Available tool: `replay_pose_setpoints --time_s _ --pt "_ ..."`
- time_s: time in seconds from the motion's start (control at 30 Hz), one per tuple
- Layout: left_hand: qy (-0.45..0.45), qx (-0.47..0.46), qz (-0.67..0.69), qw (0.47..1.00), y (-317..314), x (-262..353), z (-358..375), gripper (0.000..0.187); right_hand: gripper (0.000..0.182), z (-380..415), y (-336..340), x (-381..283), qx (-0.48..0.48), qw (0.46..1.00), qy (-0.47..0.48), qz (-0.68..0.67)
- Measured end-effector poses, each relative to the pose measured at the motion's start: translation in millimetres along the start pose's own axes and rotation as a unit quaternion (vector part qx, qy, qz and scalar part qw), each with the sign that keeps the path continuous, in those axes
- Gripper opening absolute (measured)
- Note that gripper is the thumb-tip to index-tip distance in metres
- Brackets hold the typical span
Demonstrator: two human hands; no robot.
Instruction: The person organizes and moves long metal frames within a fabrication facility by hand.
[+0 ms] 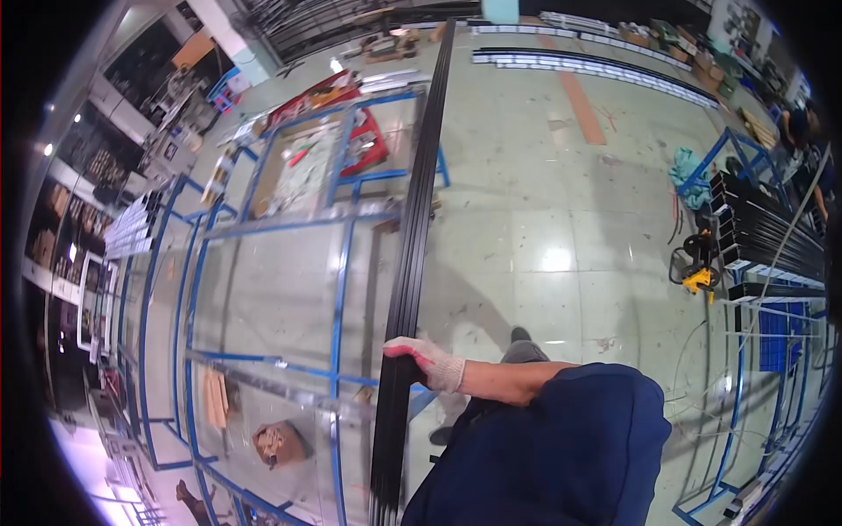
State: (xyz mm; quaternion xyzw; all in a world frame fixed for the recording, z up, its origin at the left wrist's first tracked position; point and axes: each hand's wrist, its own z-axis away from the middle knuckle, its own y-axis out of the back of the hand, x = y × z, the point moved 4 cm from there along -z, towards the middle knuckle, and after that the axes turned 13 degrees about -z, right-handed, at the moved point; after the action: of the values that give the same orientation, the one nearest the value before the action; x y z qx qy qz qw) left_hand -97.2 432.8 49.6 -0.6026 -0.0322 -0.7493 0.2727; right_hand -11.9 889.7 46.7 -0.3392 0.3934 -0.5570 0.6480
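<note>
My right hand (426,364), in a whitish knit glove with a pink-red patch, is wrapped round a bundle of long black metal profiles (412,254). The bundle runs from the bottom of the view nearly to its top edge. Under and left of it stands a blue metal frame rack (337,298), whose rails pass behind the profiles. Whether the bundle rests on those rails cannot be made out. My left hand is out of view. A dark blue sleeve (561,447) covers my upper arm, and a dark shoe (524,340) shows beyond the forearm.
At right, black profiles (763,228) lie stacked on a blue rack, near a yellow-and-black tool (699,279). More profiles (596,70) lie on the far tiled floor (561,193). A cardboard box (282,445) sits low left, and a red tray (364,145) farther back. A person (796,131) is at the right edge.
</note>
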Motion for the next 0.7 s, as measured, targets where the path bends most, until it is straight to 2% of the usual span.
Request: replay_pose_setpoints --time_s 0.1,0.17,0.23,0.27,0.37,0.5,0.67,0.7 --pt "0.006 -0.026 -0.016 1.0 -105 -40 33 0.071 0.017 34 8 -94 0.012 0.998 0.032 0.05" --pt "0.015 -0.051 -0.027 0.998 -178 -62 54 0.071 0.019 37 32 -142 0.025 0.999 0.031 0.035" --pt "0.027 -0.079 -0.029 0.996 -249 -84 72 0.071 0.021 45 52 -188 0.047 0.992 0.111 0.046" --pt "0.029 -0.09 -0.032 0.995 -282 -95 82 0.071 0.014 43 67 -211 0.047 0.998 0.051 0.004" --pt "0.041 -0.115 -0.042 0.992 -359 -125 103 0.07 0.023 62 67 -285 0.059 0.996 0.072 0.009" --pt "0.05 -0.136 -0.051 0.988 -456 -171 114 0.07 0.021 61 89 -378 0.067 0.993 0.099 -0.02" --pt "0.066 -0.151 -0.068 0.984 -595 -256 117 0.07 0.013 32 136 -508 0.023 0.988 0.123 -0.096" --pt "0.071 -0.155 -0.069 0.983 -626 -275 118 0.07 0.016 27 145 -541 0.012 0.987 0.122 -0.107"
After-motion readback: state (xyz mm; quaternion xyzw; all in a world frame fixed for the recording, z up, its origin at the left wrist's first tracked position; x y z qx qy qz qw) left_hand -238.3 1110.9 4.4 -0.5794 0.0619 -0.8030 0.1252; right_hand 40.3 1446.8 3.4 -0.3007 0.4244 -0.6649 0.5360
